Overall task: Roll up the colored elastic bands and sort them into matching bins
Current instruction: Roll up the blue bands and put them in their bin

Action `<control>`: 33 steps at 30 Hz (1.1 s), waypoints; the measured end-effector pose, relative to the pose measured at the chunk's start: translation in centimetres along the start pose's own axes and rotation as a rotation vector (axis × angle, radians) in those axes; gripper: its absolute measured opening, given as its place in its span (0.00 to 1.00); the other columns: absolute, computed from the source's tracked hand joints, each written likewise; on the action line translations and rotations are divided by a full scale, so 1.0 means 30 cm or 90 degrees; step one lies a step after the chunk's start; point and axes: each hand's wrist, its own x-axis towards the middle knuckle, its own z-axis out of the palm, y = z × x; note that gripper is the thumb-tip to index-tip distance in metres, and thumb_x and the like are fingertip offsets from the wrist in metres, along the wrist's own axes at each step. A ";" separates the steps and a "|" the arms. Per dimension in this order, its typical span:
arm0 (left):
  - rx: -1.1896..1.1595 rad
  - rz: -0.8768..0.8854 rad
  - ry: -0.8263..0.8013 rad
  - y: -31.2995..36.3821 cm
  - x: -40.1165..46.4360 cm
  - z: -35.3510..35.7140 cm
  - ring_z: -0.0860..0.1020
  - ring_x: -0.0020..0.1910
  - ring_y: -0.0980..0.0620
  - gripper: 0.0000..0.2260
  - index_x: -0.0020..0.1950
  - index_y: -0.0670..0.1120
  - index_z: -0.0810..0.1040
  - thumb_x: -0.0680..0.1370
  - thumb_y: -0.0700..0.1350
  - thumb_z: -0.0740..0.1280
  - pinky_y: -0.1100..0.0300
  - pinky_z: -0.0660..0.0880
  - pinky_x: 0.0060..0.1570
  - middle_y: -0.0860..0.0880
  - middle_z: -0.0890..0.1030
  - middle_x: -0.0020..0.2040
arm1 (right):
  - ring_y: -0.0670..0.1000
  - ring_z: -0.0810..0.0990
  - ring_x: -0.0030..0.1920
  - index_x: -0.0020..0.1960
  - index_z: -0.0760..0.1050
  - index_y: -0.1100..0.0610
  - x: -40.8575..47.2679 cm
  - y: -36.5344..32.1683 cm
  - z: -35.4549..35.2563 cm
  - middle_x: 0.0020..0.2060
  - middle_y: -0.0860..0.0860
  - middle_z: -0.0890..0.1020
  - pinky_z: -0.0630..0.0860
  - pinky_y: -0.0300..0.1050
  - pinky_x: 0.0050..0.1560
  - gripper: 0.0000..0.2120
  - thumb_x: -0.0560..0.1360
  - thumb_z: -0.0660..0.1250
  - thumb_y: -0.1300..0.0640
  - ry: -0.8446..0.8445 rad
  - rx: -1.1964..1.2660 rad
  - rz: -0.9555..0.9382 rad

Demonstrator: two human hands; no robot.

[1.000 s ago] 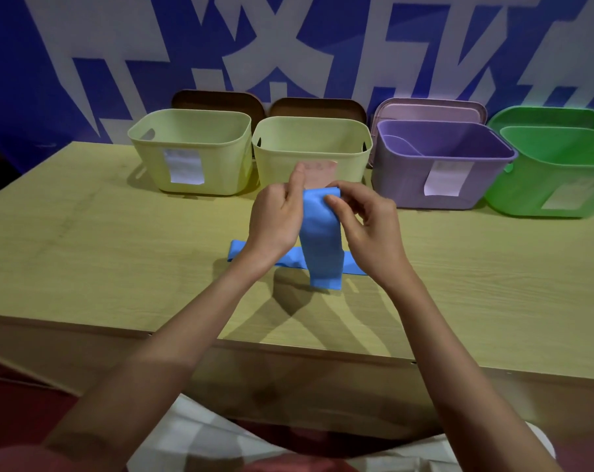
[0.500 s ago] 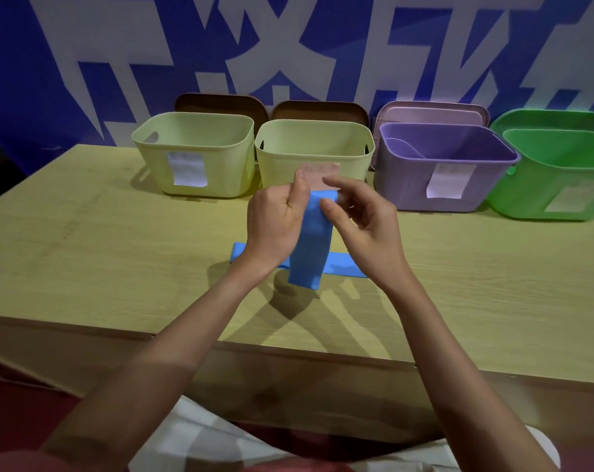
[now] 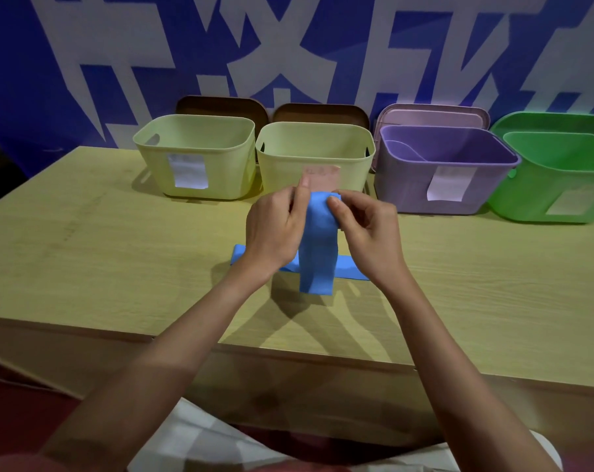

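A: Status of the hands?

B: Left hand (image 3: 275,233) and right hand (image 3: 367,229) both pinch the top of the blue elastic band (image 3: 317,253), held above the worktop (image 3: 101,260). Its tail hangs down and trails flat across the wood.

A: Failure modes?

B: Probably three. An uneven pinch skews the roll into a cone. Released tension lets the coil spring open. No blue bin is visible among the two yellow-green bins (image 3: 203,158), the purple bin (image 3: 442,172) and the green bin (image 3: 558,178); the labels are unreadable, so missorting is likely.
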 end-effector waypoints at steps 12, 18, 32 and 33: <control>-0.016 0.145 0.112 -0.018 0.004 -0.004 0.58 0.27 0.51 0.18 0.29 0.47 0.58 0.80 0.45 0.55 0.61 0.50 0.28 0.52 0.58 0.24 | 0.43 0.72 0.34 0.40 0.77 0.54 -0.011 -0.008 0.005 0.30 0.47 0.75 0.71 0.43 0.37 0.10 0.79 0.62 0.56 -0.049 0.023 0.007; -0.036 -0.010 0.002 -0.006 0.028 -0.004 0.56 0.24 0.51 0.22 0.26 0.49 0.54 0.80 0.52 0.53 0.56 0.51 0.28 0.53 0.57 0.22 | 0.44 0.73 0.38 0.60 0.75 0.58 -0.013 -0.005 -0.008 0.37 0.46 0.75 0.73 0.38 0.43 0.16 0.73 0.71 0.65 -0.042 0.038 -0.056; -0.111 -0.210 -0.094 0.018 0.030 -0.013 0.56 0.24 0.53 0.22 0.28 0.49 0.55 0.81 0.49 0.56 0.56 0.54 0.28 0.54 0.56 0.21 | 0.40 0.72 0.40 0.58 0.76 0.64 -0.002 0.046 0.019 0.43 0.50 0.76 0.67 0.30 0.44 0.12 0.79 0.60 0.59 -0.016 -0.147 -0.066; -0.024 -0.118 -0.065 0.005 0.019 -0.013 0.57 0.24 0.52 0.22 0.28 0.48 0.57 0.81 0.50 0.55 0.55 0.54 0.28 0.53 0.58 0.21 | 0.38 0.72 0.40 0.58 0.76 0.64 0.001 0.047 0.021 0.43 0.50 0.76 0.67 0.30 0.44 0.13 0.79 0.59 0.58 -0.011 -0.138 -0.049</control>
